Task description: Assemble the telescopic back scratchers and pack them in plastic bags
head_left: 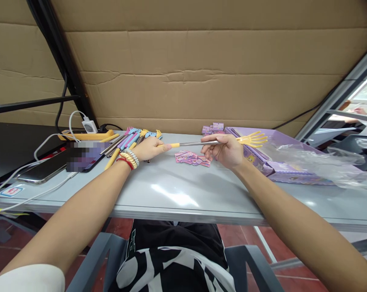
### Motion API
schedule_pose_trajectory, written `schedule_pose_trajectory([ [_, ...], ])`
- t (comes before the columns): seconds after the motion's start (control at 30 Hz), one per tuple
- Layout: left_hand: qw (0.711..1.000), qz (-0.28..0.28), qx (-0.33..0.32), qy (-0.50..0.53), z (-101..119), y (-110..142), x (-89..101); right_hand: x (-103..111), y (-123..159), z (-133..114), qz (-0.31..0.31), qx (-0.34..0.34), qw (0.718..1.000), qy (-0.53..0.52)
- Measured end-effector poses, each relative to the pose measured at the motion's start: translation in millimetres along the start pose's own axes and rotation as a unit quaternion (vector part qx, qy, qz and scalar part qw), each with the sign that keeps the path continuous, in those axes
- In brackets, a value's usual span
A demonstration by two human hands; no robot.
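Observation:
A yellow telescopic back scratcher [198, 143] is stretched level above the table between my two hands. My left hand [149, 149], with coiled bands and a red string at the wrist, grips its yellow handle end. Around the metal rod near the yellow claw head [252, 139] are the curled fingers of my right hand [224, 151]. Just below the rod lies a spread of small pink and purple printed cards [192, 158]. Several more back scratchers [125, 142] in pink, blue, purple and yellow are piled beside and behind my left hand.
To the right stands a purple open box [295, 172] with clear plastic bags [326, 158] over it. Card stacks [213, 129] sit at the back. On the left are a phone [43, 172], white cables and a yellow power strip [72, 134]. A cardboard wall [186, 52] rises behind the table.

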State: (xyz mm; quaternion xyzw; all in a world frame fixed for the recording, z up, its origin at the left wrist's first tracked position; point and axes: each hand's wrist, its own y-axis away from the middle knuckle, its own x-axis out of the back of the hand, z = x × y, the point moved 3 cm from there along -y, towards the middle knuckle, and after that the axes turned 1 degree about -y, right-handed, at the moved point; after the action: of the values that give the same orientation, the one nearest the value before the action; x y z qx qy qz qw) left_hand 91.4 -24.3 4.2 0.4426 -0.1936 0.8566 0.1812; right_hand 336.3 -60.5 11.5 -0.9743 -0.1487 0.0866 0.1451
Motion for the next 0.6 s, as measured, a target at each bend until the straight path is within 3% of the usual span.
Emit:
schedule_pose_trajectory([
  [0.6, 0.997, 0.009, -0.05, -0.051, 17.3, -0.3, -4.9, -9.1, 1.3, 3.3, -0.053, 0.067, 0.996, -0.015],
])
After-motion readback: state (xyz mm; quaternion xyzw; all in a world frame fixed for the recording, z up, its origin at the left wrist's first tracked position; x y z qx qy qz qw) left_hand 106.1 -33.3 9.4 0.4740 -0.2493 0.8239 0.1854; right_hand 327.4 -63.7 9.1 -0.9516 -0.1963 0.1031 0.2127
